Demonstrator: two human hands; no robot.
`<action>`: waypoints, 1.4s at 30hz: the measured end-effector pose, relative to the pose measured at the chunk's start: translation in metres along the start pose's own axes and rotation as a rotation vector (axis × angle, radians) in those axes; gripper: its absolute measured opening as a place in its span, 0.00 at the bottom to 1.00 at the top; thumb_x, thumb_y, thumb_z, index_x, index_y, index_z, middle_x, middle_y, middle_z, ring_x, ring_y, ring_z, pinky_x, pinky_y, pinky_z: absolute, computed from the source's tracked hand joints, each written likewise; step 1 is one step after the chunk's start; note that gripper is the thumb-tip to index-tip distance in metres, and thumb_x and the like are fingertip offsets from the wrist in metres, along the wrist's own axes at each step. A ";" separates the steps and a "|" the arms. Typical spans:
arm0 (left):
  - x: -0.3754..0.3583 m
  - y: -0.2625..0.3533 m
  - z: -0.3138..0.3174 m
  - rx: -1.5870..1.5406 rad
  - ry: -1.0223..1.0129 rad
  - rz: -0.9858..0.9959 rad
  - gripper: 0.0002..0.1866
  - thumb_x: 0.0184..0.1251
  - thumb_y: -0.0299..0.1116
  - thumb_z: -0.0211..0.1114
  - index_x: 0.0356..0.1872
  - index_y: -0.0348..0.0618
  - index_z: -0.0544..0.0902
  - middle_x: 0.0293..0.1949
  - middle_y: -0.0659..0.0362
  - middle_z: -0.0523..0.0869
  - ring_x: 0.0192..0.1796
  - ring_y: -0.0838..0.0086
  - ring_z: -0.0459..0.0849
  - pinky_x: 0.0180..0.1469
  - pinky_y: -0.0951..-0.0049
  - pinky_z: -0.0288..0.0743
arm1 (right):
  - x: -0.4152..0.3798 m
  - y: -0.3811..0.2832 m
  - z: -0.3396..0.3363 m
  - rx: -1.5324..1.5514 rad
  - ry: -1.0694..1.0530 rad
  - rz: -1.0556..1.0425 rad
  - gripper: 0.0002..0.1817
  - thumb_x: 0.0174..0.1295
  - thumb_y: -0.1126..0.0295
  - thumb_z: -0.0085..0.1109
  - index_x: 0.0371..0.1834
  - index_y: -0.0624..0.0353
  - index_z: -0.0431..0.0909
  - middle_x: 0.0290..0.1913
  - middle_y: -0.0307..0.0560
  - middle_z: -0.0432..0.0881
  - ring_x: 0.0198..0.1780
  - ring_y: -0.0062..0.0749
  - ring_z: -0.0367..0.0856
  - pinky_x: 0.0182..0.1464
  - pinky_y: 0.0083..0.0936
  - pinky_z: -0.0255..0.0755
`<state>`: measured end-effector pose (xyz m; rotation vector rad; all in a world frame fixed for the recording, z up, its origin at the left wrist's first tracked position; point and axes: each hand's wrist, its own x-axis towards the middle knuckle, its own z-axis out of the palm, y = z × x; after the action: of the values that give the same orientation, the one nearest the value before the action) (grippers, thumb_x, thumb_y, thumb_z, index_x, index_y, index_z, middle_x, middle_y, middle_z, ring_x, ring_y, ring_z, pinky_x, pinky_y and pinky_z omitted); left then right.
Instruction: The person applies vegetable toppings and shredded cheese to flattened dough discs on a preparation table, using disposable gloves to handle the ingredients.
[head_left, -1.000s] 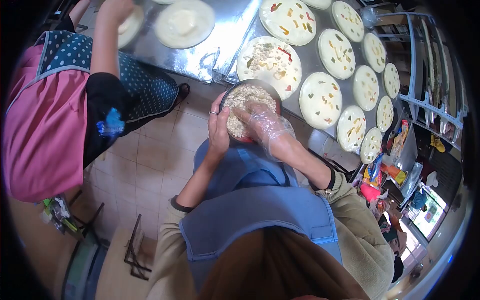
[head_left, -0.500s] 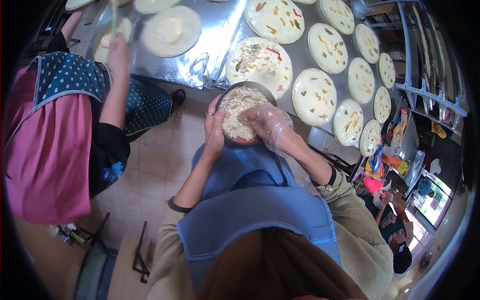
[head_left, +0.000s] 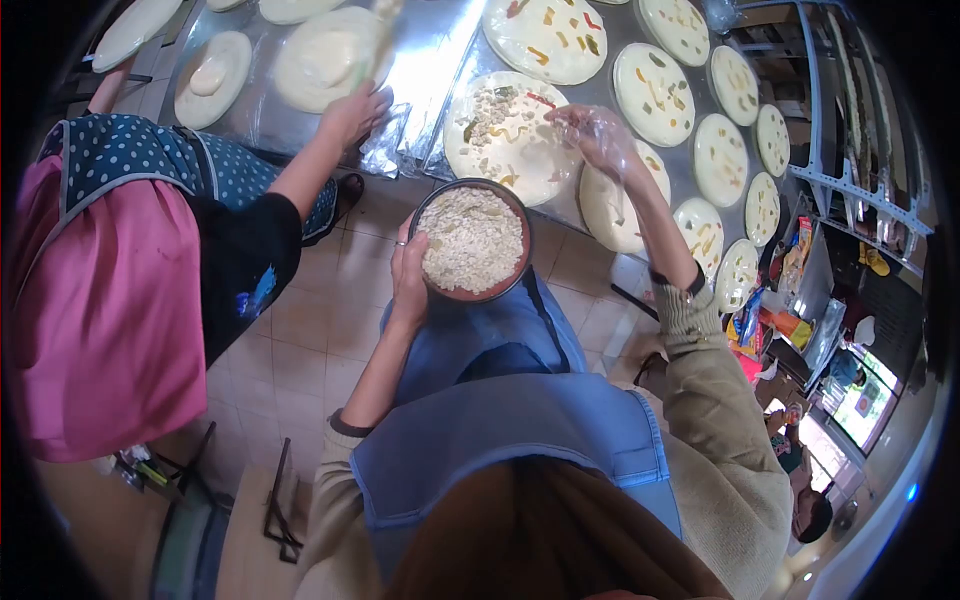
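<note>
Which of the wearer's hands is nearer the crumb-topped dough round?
Right. The gloved right hand is at the edge of the dough round; the left hand is farther away, holding the bowl lower in the picture.

bowl [head_left: 524, 258] underside hidden, dough round [head_left: 300, 9] cropped

Left hand [head_left: 408, 278] curled, right hand [head_left: 603, 143] outstretched
</note>
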<state>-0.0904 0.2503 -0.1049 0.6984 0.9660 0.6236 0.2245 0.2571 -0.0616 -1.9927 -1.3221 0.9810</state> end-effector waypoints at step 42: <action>-0.007 -0.049 -0.053 -0.048 0.079 -0.082 0.24 0.65 0.42 0.49 0.57 0.35 0.67 0.51 0.53 0.75 0.55 0.71 0.71 0.60 0.72 0.60 | 0.020 0.013 0.046 -0.193 0.085 -0.262 0.11 0.56 0.75 0.53 0.42 0.64 0.79 0.38 0.58 0.80 0.40 0.46 0.79 0.43 0.35 0.74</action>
<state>-0.1325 0.2280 -0.1593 0.5923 1.0448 0.6037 0.1991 0.2735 -0.1044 -1.9109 -1.6316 0.6616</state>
